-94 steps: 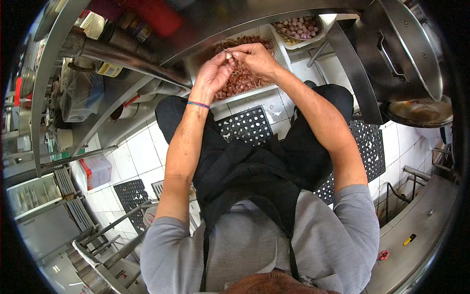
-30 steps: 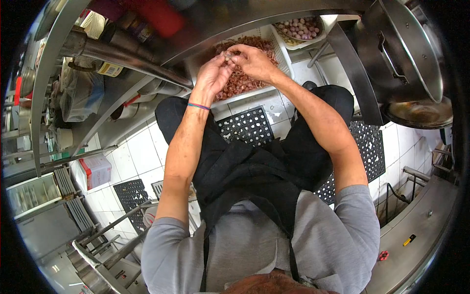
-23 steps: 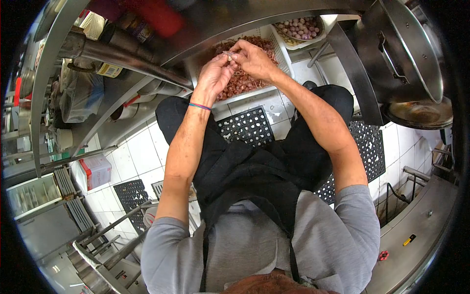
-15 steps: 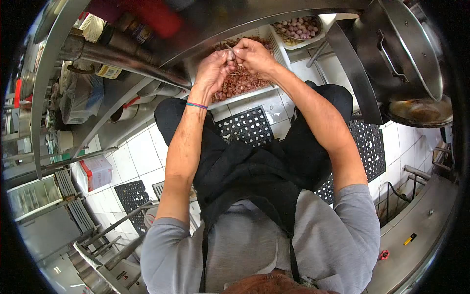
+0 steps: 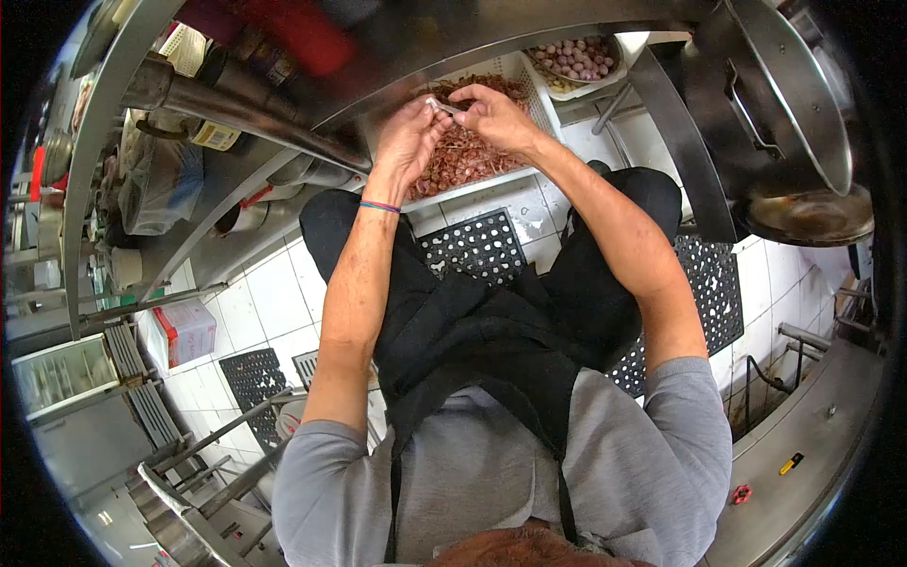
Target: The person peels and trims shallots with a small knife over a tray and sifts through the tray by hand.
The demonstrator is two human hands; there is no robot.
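Observation:
My left hand point(image 5: 410, 142) pinches a small whitish piece point(image 5: 432, 103) between its fingertips, over the left part of a white crate point(image 5: 545, 104). Close to its right, my right hand point(image 5: 493, 120) has thumb and fingers closed on a thin pale item, perhaps a small blade, that points toward the piece; its shape is too small to tell for certain. Below both hands the crate is filled with small reddish shallots and dry skins point(image 5: 468, 161). A bowl of peeled purplish shallots point(image 5: 576, 59) stands at the crate's upper right, in another white container.
A steel counter edge point(image 5: 529, 36) runs above the crate. Large metal pots point(image 5: 765, 104) hang at the right. Steel shelving with a plastic bag point(image 5: 161, 189) is at the left. Black perforated mats point(image 5: 475, 248) lie on the white tiled floor. A box point(image 5: 184, 331) sits lower left.
My hands have come slightly apart at the fingertips. The whitish piece shows more clearly in my left hand, and the thin item in my right hand is now more visible.

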